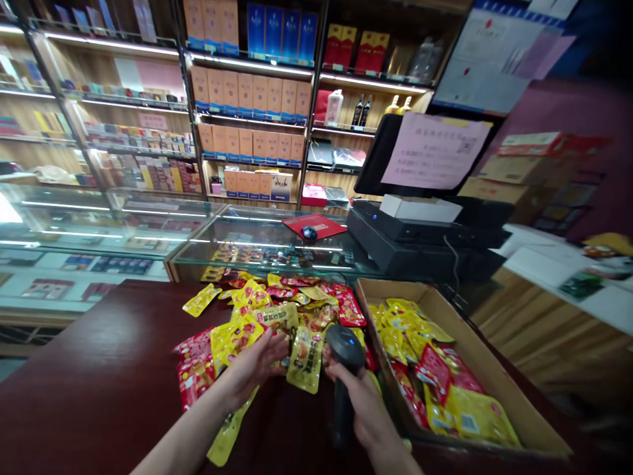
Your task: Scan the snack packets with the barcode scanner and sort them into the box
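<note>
My right hand (363, 399) is wrapped round the handle of a black barcode scanner (345, 346), which has a small blue light on top. To its left, my left hand (262, 359) has its fingers stretched out against the pile of snack packets (244, 297). Between the two hands is a gold-yellow snack packet (305, 359), close to the fingertips of both; I cannot tell whether either one grips it. Red packets (195, 366) lie left of my left hand, and a long yellow packet (232, 429) lies beneath my left forearm.
On the right stands an open cardboard box (514, 389) holding yellow and red packets. Everything rests on a dark red-brown table (99, 369). Behind are a glass counter (237, 224) with a mouse (309, 232), a black cash register (400, 237), and shelves of boxed goods.
</note>
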The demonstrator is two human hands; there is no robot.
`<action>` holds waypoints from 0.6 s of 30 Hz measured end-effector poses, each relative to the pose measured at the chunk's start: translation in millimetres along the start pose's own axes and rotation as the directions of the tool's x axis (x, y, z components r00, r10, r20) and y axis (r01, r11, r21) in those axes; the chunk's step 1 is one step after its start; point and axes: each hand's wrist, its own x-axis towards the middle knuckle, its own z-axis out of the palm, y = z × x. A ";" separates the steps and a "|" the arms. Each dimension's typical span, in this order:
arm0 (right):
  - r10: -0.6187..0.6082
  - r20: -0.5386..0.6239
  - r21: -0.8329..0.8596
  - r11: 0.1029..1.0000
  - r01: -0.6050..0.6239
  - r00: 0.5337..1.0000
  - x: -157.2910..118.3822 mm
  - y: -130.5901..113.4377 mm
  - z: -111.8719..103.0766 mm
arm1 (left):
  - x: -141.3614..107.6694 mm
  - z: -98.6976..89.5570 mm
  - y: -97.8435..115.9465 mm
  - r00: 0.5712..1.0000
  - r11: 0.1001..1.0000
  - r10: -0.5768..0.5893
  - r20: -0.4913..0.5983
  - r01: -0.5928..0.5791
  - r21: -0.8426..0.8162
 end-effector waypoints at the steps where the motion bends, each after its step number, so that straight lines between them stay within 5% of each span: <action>1: 0.002 -0.004 -0.023 1.000 -0.002 1.000 -1.3 3.9 -2.4 | 1.5 1.9 -6.1 1.000 1.000 0.008 -0.001 -0.008 0.021; 5: 0.037 -0.052 -0.032 0.999 -0.039 0.998 -3.8 17.7 -6.0 | 6.4 10.6 -26.6 0.995 0.987 0.102 -0.003 -0.101 0.125; 10: 0.068 -0.020 0.212 0.975 -0.062 0.997 -2.4 16.0 1.6 | 8.2 24.5 -36.9 0.974 0.965 0.174 -0.148 -0.139 0.221; 13: 0.101 0.106 0.273 0.954 -0.127 0.989 -3.6 14.1 8.6 | 8.2 31.6 -39.8 0.987 0.967 0.139 -0.080 -0.118 0.228; 18: 0.069 0.190 0.193 0.975 -0.107 0.979 -6.8 15.7 13.3 | 10.3 32.8 -41.1 0.964 0.933 0.264 -0.034 -0.246 0.265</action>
